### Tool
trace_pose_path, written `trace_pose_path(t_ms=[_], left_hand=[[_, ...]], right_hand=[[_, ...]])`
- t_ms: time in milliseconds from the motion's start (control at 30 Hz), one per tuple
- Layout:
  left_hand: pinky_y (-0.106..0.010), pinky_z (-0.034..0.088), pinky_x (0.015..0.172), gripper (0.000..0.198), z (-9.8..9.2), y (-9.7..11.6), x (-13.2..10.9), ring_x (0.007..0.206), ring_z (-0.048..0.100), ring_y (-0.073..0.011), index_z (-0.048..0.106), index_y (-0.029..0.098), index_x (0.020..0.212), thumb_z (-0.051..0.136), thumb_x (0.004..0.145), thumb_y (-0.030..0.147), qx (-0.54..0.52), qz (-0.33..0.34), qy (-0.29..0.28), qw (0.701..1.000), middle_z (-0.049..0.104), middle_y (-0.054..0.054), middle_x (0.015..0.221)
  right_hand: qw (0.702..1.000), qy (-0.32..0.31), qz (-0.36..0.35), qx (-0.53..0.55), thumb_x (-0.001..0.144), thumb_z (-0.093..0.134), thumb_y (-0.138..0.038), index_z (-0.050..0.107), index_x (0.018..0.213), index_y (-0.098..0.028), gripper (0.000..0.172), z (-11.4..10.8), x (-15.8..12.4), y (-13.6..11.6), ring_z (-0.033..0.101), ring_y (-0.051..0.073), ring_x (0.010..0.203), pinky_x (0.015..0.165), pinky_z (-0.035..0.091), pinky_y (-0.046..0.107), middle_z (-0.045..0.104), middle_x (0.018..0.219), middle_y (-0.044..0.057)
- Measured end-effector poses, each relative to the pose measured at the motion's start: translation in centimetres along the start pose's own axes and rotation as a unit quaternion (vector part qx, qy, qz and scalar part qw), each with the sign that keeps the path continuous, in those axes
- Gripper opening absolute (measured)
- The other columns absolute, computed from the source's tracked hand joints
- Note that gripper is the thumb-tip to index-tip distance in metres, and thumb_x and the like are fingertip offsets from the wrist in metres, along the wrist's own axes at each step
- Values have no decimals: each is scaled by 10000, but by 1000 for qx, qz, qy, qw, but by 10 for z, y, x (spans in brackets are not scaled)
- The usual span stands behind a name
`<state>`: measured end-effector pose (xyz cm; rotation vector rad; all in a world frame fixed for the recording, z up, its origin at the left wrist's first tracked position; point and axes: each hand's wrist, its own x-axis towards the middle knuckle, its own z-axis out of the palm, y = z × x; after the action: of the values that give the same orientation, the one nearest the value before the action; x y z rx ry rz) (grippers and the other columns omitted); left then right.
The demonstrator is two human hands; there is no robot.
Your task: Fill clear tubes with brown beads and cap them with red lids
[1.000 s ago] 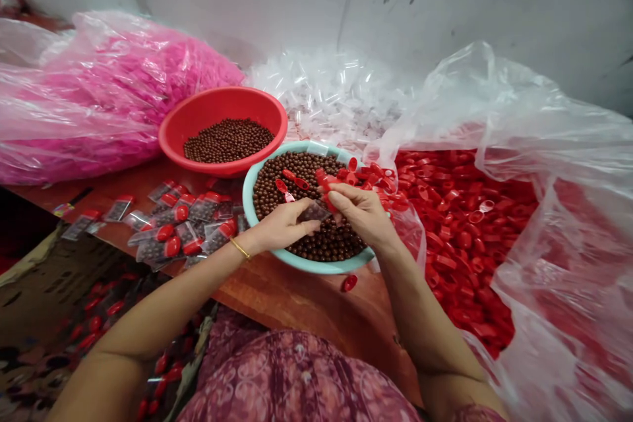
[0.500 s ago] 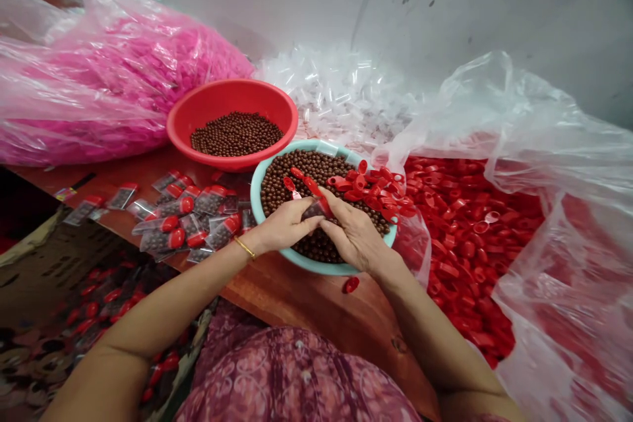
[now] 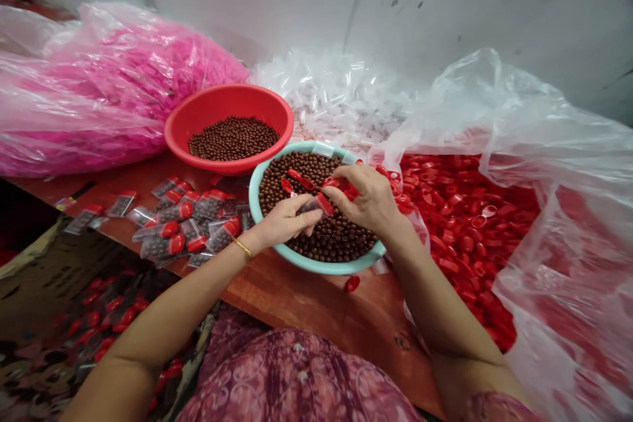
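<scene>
- Centre, on the table [image 3: 297, 293]: near basin [image 3: 329, 268], balls [image 3: 341, 247] inside, flip caps [image 3: 301, 179] on them.
- Half past ten: far basin [image 3: 227, 102], also holding balls; farther out at ten, a filled sack [image 3: 99, 99].
- Twelve: heaped container bodies [image 3: 341, 92], wall [image 3: 277, 0] behind.
- Three: open bag [image 3: 568, 277] of flip caps.
- Five: single cap [image 3: 352, 284].
- Nine: capped containers [image 3: 171, 212].
- Eight, below table edge: carton [image 3: 44, 273] of capped containers.

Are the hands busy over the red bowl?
No, the left hand and right hand are at the pale blue bowl of brown balls.
</scene>
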<state>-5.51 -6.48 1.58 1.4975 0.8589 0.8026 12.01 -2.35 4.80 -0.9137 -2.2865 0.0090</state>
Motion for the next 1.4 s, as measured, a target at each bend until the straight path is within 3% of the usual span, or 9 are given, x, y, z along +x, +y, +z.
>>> trace_pose_path(t_ms=[233, 400, 667, 767, 867, 967, 1033, 1233, 1400], left_hand=[[-211, 365, 566, 332, 1, -2, 1, 595, 413, -88, 479, 158, 787, 487, 818, 488, 30, 0, 57, 998, 451, 35, 641], [-223, 359, 616, 289, -1, -3, 0, 667, 413, -105, 469, 156, 724, 477, 818, 428, 116, 10, 83, 990, 449, 27, 695], [-217, 383, 606, 282, -1, 6, -19, 621, 468, -102, 526, 157, 849, 424, 882, 418, 176, 43, 197, 963, 516, 20, 676], [-223, 402, 610, 283, -25, 4, -53, 614, 508, -114, 552, 169, 971, 420, 887, 405, 294, 16, 306, 905, 555, 14, 693], [-254, 413, 605, 289, -64, -7, -95, 627, 554, -158, 573, 190, 997, 428, 871, 406, 469, -73, 374, 796, 591, -6, 697], [-316, 443, 632, 298, -99, -17, -123, 721, 609, -242, 586, 188, 990, 427, 858, 403, 617, -130, 332, 701, 645, -68, 771], [-367, 471, 739, 328, -108, -13, -123, 888, 619, -289, 583, 162, 1029, 420, 859, 391, 662, -98, 296, 681, 664, -131, 950], [-358, 460, 860, 347, -65, 26, -38, 939, 614, -242, 623, 158, 1051, 369, 894, 334, 651, 21, 191, 734, 682, -112, 995], [-320, 473, 727, 489, -38, 32, 78, 758, 649, -236, 674, 122, 764, 332, 894, 446, 524, -125, 100, 836, 685, -117, 742]], right_hand=[[998, 21, 13, -64, 757, 582, -575, 550, 1072, -133, 544, 21, -39, -24, 644, 247, 825, 737, 504, 349, 679, 909, 142], [994, 44, 84, -53, 791, 579, -496, 564, 955, -145, 387, 43, -49, -36, 623, 181, 587, 569, 470, 275, 643, 677, 53], [994, -22, 64, 86, 897, 440, -430, 484, 1237, -139, 450, 18, -26, -15, 663, 194, 878, 768, 498, 297, 692, 1008, 94], [993, -37, 114, 6, 914, 418, -341, 551, 1158, -139, 344, 17, -7, 3, 647, 196, 837, 740, 477, 304, 699, 967, 92], [980, -132, 95, -116, 880, 480, -300, 613, 1028, -151, 248, 30, 10, 10, 607, 246, 917, 720, 447, 322, 693, 959, 115], [958, -227, 59, -166, 859, 516, -289, 616, 986, -144, 216, 47, 22, 7, 564, 277, 975, 687, 428, 327, 675, 973, 137], [951, -249, 44, -177, 874, 480, -247, 613, 978, -137, 202, 51, 25, 3, 556, 273, 971, 675, 420, 326, 663, 985, 144], [978, -157, 100, -90, 844, 458, -190, 615, 871, -139, 167, 22, -1, -3, 584, 208, 795, 649, 420, 293, 651, 863, 114], [950, 47, 220, 215, 769, 540, -240, 597, 808, -185, 88, 16, -45, 1, 555, 125, 591, 573, 446, 246, 631, 700, 9]])
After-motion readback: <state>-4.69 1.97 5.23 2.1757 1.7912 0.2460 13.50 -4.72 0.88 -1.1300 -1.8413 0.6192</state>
